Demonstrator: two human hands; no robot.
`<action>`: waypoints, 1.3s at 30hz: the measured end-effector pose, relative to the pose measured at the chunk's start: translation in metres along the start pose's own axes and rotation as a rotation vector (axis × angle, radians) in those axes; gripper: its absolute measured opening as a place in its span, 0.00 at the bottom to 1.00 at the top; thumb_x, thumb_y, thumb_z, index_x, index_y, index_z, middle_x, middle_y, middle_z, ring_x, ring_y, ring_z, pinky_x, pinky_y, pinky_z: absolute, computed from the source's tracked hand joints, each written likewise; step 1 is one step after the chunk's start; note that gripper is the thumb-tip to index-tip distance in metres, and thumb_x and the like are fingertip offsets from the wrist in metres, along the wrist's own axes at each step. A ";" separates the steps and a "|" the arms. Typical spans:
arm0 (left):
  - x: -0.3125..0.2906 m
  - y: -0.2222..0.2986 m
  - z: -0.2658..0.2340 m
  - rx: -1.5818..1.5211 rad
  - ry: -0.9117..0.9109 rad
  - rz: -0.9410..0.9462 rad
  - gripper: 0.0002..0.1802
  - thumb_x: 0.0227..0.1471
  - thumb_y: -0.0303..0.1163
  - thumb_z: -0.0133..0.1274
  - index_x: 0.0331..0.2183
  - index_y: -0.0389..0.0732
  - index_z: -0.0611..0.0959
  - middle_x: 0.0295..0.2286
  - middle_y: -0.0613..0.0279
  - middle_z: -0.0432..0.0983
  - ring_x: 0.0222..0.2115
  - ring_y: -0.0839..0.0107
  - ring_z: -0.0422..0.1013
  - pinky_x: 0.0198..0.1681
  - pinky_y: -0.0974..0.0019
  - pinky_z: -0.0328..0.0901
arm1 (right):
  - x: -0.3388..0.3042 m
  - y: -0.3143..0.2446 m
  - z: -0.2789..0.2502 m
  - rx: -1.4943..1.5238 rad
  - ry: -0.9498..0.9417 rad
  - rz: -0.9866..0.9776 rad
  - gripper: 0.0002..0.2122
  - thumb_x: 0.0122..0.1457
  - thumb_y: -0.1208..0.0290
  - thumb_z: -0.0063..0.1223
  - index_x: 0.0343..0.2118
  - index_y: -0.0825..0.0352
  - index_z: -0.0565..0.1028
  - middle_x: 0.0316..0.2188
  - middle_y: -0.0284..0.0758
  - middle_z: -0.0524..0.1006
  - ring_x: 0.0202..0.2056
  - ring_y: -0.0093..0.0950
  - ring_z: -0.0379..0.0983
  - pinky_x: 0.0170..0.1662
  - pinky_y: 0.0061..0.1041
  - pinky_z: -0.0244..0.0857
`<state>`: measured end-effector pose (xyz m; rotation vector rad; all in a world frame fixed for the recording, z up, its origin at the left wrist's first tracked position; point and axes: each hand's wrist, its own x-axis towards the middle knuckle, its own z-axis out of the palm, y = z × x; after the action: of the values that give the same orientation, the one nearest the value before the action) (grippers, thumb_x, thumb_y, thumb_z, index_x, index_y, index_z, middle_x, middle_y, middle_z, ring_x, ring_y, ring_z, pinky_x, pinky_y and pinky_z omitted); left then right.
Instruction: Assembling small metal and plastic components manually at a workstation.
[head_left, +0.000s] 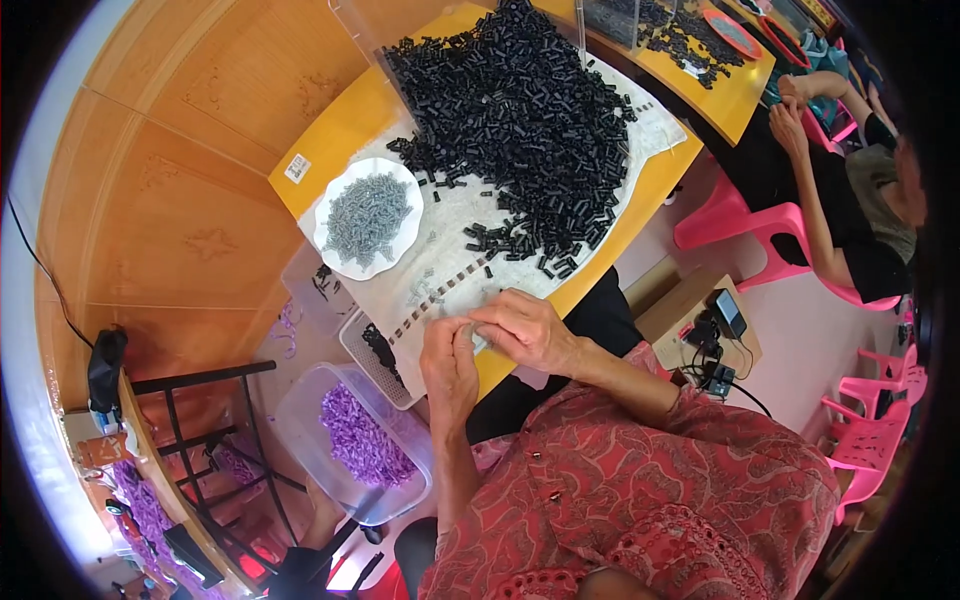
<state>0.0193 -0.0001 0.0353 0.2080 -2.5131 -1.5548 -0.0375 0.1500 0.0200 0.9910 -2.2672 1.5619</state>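
Observation:
My left hand point(450, 362) and my right hand point(525, 330) meet at the near edge of the table, fingertips pinched together. Whatever sits between them is too small and covered to make out. Just beyond lies a white cloth point(455, 235) with a brown-checked stripe. Heaped on it is a big pile of small black plastic parts point(520, 130), with loose ones scattered toward my right hand. To the left, a white scalloped plate point(376, 270) holds many tiny grey, clear-looking pieces point(366, 215). A few similar pale pieces lie on the cloth near my hands.
Below the table's left edge stand a clear plastic bin point(300, 425) of purple pieces point(365, 440) and a grey basket point(400, 393) with black parts. A black metal frame point(205, 375) is farther left. To the right, a person sits on a pink chair point(745, 215) near a cardboard box point(690, 310).

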 end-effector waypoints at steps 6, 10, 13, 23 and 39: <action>0.003 -0.002 0.009 -0.134 -0.056 -0.083 0.04 0.56 0.21 0.50 0.34 0.32 0.78 0.26 0.58 0.72 0.26 0.71 0.69 0.30 0.68 0.64 | -0.004 0.001 -0.012 0.164 0.040 0.071 0.10 0.50 0.82 0.59 0.36 0.67 0.78 0.28 0.36 0.74 0.29 0.32 0.74 0.30 0.27 0.67; 0.006 0.007 0.014 -0.209 -0.097 -0.168 0.04 0.57 0.22 0.51 0.34 0.32 0.78 0.25 0.61 0.72 0.24 0.76 0.67 0.29 0.71 0.64 | -0.004 0.006 -0.020 0.210 0.057 0.089 0.08 0.51 0.84 0.59 0.34 0.69 0.78 0.29 0.36 0.75 0.28 0.28 0.74 0.29 0.23 0.67; 0.009 0.009 0.016 -0.255 -0.088 -0.198 0.04 0.57 0.23 0.51 0.35 0.32 0.79 0.24 0.62 0.72 0.25 0.77 0.67 0.29 0.70 0.64 | 0.000 0.006 -0.026 0.218 0.033 0.093 0.07 0.51 0.84 0.59 0.33 0.69 0.78 0.29 0.36 0.75 0.28 0.27 0.74 0.29 0.22 0.67; 0.063 0.022 0.037 0.282 0.057 0.128 0.05 0.48 0.23 0.57 0.32 0.35 0.82 0.29 0.52 0.74 0.28 0.56 0.72 0.32 0.59 0.67 | 0.003 0.027 -0.041 0.157 0.141 0.245 0.05 0.53 0.82 0.58 0.33 0.70 0.75 0.30 0.36 0.76 0.27 0.24 0.73 0.28 0.19 0.65; 0.070 0.004 0.041 -0.658 0.020 -0.147 0.10 0.48 0.15 0.58 0.36 0.33 0.81 0.31 0.54 0.79 0.26 0.71 0.76 0.31 0.70 0.72 | 0.009 0.022 -0.049 0.148 0.180 0.334 0.05 0.54 0.81 0.60 0.34 0.70 0.77 0.30 0.34 0.77 0.26 0.18 0.72 0.27 0.16 0.64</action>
<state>-0.0585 0.0230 0.0267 0.3087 -1.8651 -2.3121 -0.0682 0.1944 0.0285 0.4914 -2.3026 1.8884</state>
